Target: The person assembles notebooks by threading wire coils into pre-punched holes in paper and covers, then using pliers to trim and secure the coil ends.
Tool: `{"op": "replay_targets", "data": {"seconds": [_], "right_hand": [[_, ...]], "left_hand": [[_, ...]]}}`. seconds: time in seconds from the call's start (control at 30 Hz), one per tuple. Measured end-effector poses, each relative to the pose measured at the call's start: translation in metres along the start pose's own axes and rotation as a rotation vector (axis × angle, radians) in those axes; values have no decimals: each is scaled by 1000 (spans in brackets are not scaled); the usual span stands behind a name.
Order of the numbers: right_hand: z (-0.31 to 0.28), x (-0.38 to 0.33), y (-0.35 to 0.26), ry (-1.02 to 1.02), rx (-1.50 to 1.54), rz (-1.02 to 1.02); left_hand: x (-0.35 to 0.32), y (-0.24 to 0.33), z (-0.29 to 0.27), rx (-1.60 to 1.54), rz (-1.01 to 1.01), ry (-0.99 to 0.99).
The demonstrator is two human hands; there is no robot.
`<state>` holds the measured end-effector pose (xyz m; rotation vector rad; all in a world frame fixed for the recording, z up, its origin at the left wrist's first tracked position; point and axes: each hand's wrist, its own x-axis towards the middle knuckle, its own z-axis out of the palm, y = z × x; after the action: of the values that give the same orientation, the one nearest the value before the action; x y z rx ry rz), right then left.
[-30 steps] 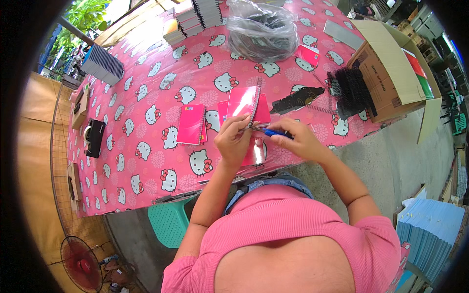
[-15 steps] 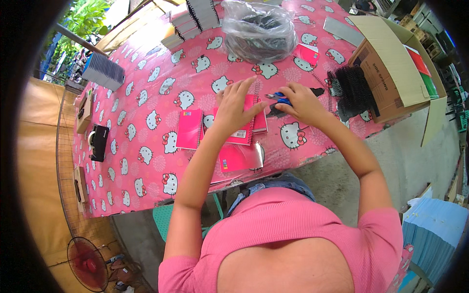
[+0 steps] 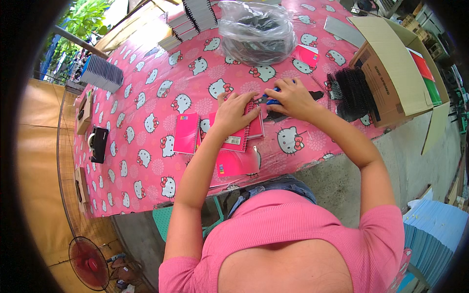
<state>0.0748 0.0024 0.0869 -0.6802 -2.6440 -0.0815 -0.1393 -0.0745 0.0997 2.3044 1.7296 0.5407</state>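
A pink spiral notebook [image 3: 236, 138] lies on the pink patterned tabletop, partly covered by my left hand [image 3: 234, 113]. The thumb and fingers of that hand close around the notebook's far spiral corner. Blue-handled pliers [image 3: 273, 102] are gripped in my right hand [image 3: 292, 99]. Their metal jaws point left and meet the end of the spiral, close to my left fingertips. Under the notebook another pink one [image 3: 256, 128] sticks out at the right. A pink notebook [image 3: 186, 133] lies to the left, and a loose pink cover [image 3: 237, 162] sits nearer me.
Black spiral coils [image 3: 352, 90] are piled beside a cardboard box [image 3: 386, 73] at the right. A plastic bag [image 3: 256, 34] of dark coils stands at the back, near notebook stacks [image 3: 188, 22]. On the left are a tape dispenser [image 3: 99, 144] and a grey stack [image 3: 102, 73].
The pliers have moved left to the notebook's spiral end. My left fingers have drawn in around that corner. The notebooks sit slightly lower and further left in view.
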Motion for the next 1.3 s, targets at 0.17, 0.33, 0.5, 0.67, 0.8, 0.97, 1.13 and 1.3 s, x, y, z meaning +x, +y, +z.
{"op": "replay_targets", "data": {"seconds": [0.17, 0.33, 0.5, 0.67, 0.8, 0.97, 1.13, 1.3], "right_hand": [[-4, 3, -2, -33, 16, 3], [-9, 5, -1, -71, 41, 60], [-21, 12, -10, -374, 113, 310], [-37, 7, -10, -45, 79, 183], [-41, 13, -11, -123, 20, 93], [-29, 14, -9, -2, -33, -16], [-36, 34, -6, -482, 402, 420], [-15, -1, -16, -435, 865, 716]], "left_hand": [[0, -2, 1, -36, 8, 8], [1, 2, -3, -38, -4, -35], [0, -1, -1, -44, 14, 11], [-2, -13, 3, -186, -25, 36], [-2, -14, 1, -221, 3, 60], [-2, -10, 1, -225, 1, 66], [-4, -13, 7, -231, 41, 145], [-2, -13, -1, -254, 13, 113]]}}
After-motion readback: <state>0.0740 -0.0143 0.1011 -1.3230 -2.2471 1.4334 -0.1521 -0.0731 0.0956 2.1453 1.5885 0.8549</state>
